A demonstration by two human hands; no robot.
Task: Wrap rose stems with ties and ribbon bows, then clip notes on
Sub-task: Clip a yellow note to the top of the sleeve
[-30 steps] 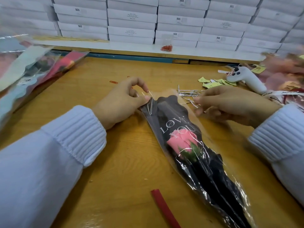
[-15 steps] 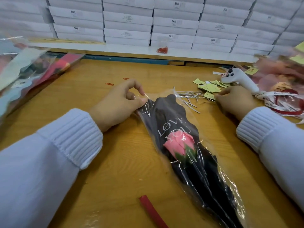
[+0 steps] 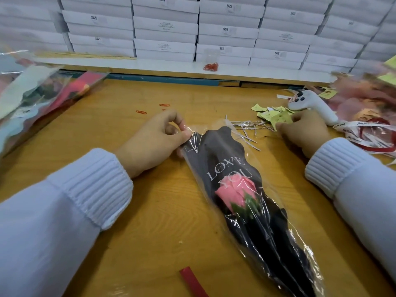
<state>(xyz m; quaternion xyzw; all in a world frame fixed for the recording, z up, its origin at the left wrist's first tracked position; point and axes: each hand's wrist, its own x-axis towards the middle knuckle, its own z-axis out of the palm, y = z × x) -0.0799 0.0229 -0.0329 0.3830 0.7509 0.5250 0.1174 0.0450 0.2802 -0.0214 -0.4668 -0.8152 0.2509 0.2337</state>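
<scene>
Along the left edge of the table a pile of wrapped flowers is lying, and just beyond your left hand two red paper clips are sitting loose on the wood. Your left hand is resting near the table's middle, thumb and forefinger clamped on the top corner of the clear sleeve.

The sleeve is lying slantwise from that corner toward the table's near right corner. The pink rose is sitting inside it under the words "LOVE YOU". The stem end is running out of view, so whether tie and bow are on cannot be told.

Right of the sleeve's top, silver twist ties are lying scattered. Next come the yellow notes, with your right hand reaching into them. Its fingers are curling down onto the pile, the back of the hand toward the camera, so I cannot tell whether they are pinching a note. Beyond it a white controller is lying, and ribbon is trailing at the right edge.

By the look of it, you are working on the note step. The next move is calling for one note singled out, carried to the pinched corner and laid flat against the film. A clip is also wanting fetching, all without letting that corner slip.
</scene>
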